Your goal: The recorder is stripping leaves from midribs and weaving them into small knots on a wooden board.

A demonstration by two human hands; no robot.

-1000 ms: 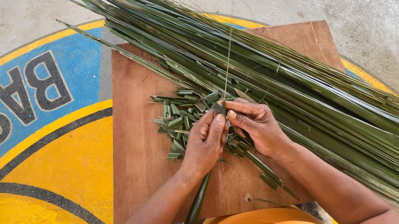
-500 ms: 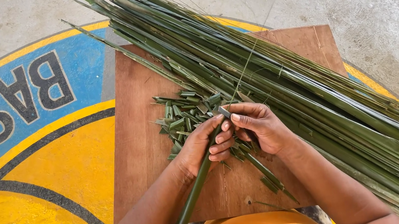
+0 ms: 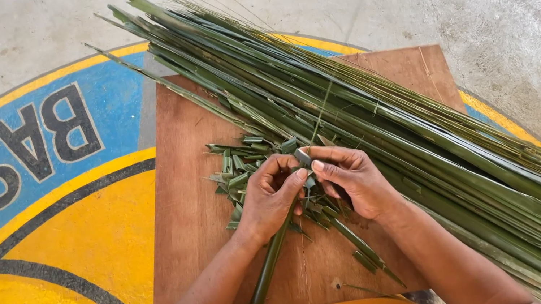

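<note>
Both hands meet at the centre of the frame over a brown wooden board (image 3: 187, 224) that lies on the painted concrete floor (image 3: 51, 284). The left hand (image 3: 265, 200) is curled, its fingertips pinching the upper end of a long green leaf strip (image 3: 264, 288) that runs down toward the lower edge of the frame. The right hand (image 3: 356, 180) is also curled, its thumb and forefinger pressed together on the same strip just beside the left hand's fingertips.

The strip looks light, thin and springy, stiff along its length but easy to fold or tear across; its edges may be sharp, so a pinch close to the working point seems the surest hold.

A heap of short cut leaf pieces (image 3: 240, 168) lies on the board just above and under the hands. A large bundle of long leaves (image 3: 431, 147) crosses diagonally from upper left to lower right, crowding the right side. The board's left part offers open room.
</note>
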